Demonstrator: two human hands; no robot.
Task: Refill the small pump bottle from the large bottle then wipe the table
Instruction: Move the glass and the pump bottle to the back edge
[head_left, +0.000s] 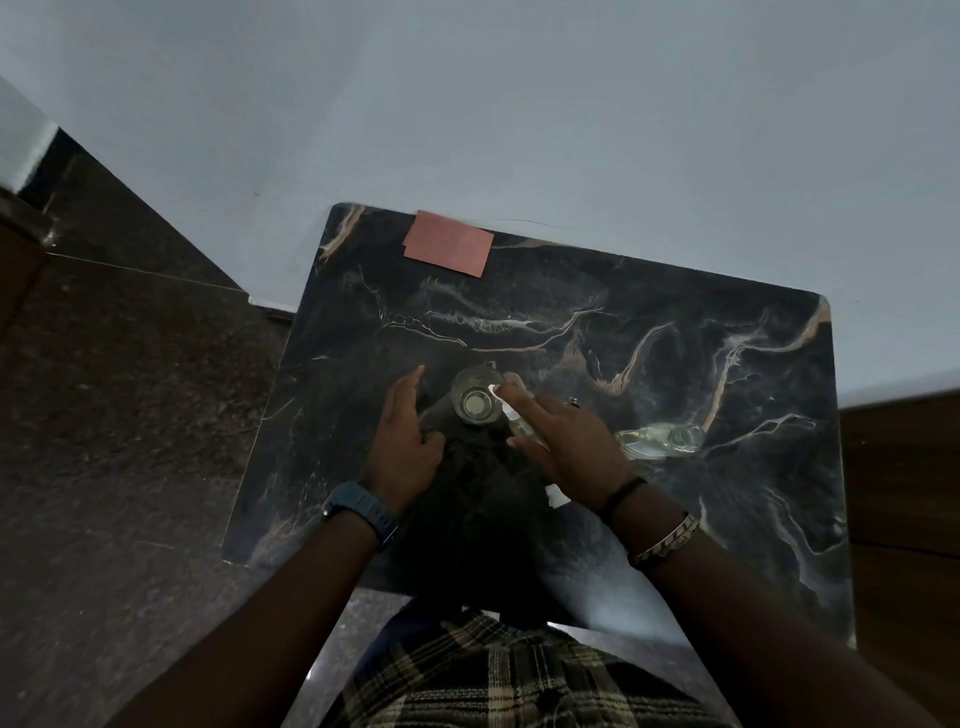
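The small clear bottle stands upright at the table's middle, its mouth open and pale liquid inside. My right hand grips the white pump head with its tube, tilted, right at the bottle's right rim. My left hand hovers just left of the bottle with fingers apart, holding nothing. The large clear bottle lies on its side to the right of my right hand, neck pointing right, uncapped. A pink cloth lies flat at the table's far left edge.
The dark marble table stands against a pale wall. A small white cap lies under my right wrist. Dark floor is to the left, and a brown wooden surface borders the table on the right.
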